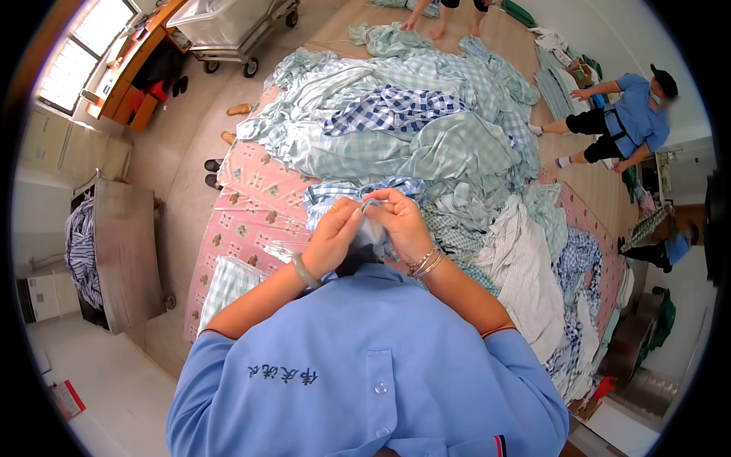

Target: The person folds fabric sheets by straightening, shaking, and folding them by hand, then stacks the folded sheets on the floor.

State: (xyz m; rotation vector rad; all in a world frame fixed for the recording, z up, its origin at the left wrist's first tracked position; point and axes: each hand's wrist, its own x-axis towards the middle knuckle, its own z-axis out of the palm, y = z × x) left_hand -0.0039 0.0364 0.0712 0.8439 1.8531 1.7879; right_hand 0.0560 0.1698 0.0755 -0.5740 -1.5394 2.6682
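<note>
Both hands meet in front of the chest. My left hand (333, 230), with a bangle at its wrist, has its fingers pinched on a thin edge of cloth. Close beside it, my right hand (403, 223), with bracelets at the wrist, pinches the same pale cloth (368, 234), which hangs down between the two. Just beyond the hands lies blue-and-white checked cloth (320, 196). A large heap of pale green checked cloth (327, 152) spreads farther out, with a dark blue checked piece (396, 109) on top.
A pink patterned mat (251, 179) lies under the heap. A folded checked cloth (228, 286) is at the left, beyond it a metal cart (126, 255) of striped cloth. A white tub (221, 23) stands on wheels. Co-workers (628, 114) are at the right and far edge.
</note>
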